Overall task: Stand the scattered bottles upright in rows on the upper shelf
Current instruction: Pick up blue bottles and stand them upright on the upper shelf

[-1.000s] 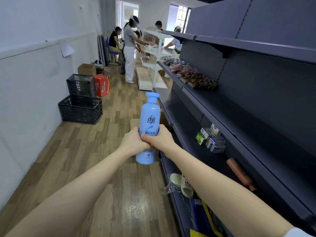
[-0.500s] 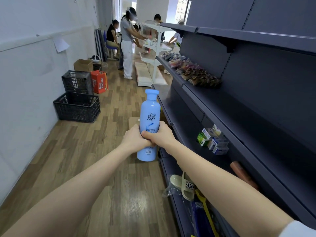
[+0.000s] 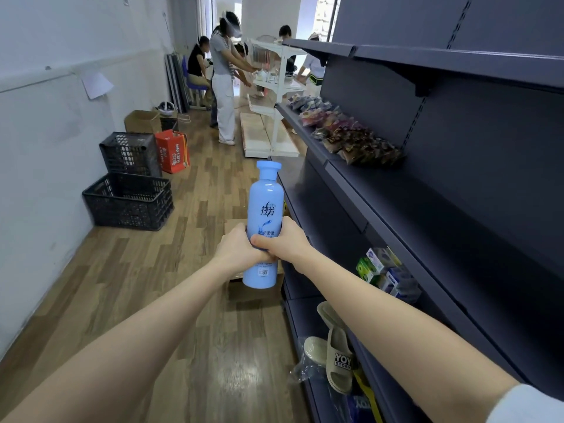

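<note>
A light blue bottle with a blue cap is held upright in the aisle, out in front of me at arm's length. My left hand and my right hand both grip its lower half, fingers wrapped round it. The dark grey shelf unit runs along my right side, and the bottle hangs just left of its edge. The shelf board at chest height is bare near me and carries snack packets farther along.
Two black crates and a red box stand by the left wall. Several people work at a white rack down the aisle. Small boxes and a slipper lie on lower shelves. A cardboard box sits on the floor below the bottle.
The bottle stays in both hands, held upright. My view has shifted slightly, so the aisle and the shelves have slid a little in the frame.
</note>
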Demonstrator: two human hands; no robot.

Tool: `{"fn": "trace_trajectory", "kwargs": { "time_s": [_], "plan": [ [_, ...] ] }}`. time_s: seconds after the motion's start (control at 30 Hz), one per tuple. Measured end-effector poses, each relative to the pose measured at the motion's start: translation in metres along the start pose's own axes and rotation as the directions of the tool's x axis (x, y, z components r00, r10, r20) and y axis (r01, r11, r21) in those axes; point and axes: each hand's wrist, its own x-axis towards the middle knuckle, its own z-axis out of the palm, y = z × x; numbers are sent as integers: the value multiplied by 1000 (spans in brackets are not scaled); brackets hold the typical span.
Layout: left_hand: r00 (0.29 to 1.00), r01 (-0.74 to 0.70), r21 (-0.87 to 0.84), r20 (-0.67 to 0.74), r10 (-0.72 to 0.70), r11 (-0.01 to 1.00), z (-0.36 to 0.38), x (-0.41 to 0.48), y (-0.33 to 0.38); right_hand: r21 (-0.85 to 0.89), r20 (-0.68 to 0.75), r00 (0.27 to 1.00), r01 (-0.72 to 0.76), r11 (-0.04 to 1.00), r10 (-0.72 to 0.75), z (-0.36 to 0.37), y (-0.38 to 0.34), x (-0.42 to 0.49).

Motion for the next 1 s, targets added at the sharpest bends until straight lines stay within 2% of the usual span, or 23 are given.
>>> {"fn": "trace_trajectory", "kwargs": {
  "time_s": [0.3,0.6,1.0],
  "plan": [
    [1000,-18,-1,-5,18,1000,16,61,10,13,-6,999,-34,999,34,-21,11,58],
    [999,33,-1,32,-33,999,26,95,11,28,12,998,-64,998,63,-33,19,86],
    [998,15,26,64,-17,1000,20,141,6,26,-17,996,-92,995,92,-31,19,127]
  ]
}}
